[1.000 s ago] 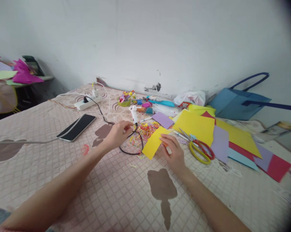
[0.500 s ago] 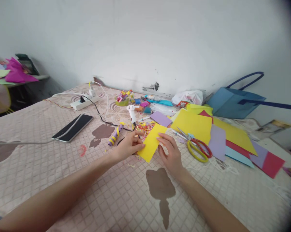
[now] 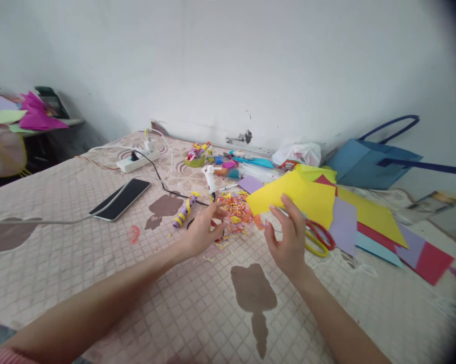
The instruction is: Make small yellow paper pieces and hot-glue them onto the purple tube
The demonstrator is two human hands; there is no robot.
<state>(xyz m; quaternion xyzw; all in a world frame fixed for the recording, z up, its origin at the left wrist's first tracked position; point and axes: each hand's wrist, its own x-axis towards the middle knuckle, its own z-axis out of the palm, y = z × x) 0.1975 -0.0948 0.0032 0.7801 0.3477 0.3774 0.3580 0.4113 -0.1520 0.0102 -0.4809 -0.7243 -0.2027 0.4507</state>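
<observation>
My right hand (image 3: 288, 237) is raised off the bed and pinches a small yellow paper sheet (image 3: 268, 196) by its lower edge, so the sheet hangs in the air over the paper stack. Left of it, my left hand (image 3: 202, 231) hovers low with its fingers loosely bent and apart, and I see nothing in them. Its fingertips are beside a pile of coloured paper scraps (image 3: 235, 208) and a loop of black cable. A purple roll wrapped with a yellow strip (image 3: 183, 213) lies just left of that hand. A white glue gun (image 3: 210, 179) stands behind the scraps.
Yellow and red scissors (image 3: 319, 237) lie partly under my right hand's sheet, on a spread of yellow, purple, red and blue sheets (image 3: 364, 217). A phone (image 3: 121, 199) and a power strip (image 3: 137, 162) sit at the left. A blue bag (image 3: 372, 159) leans on the wall.
My right hand lifted the yellow sheet off the bed and carried it up and to the right. My left hand let go of the sheet's edge and stayed by the scraps.
</observation>
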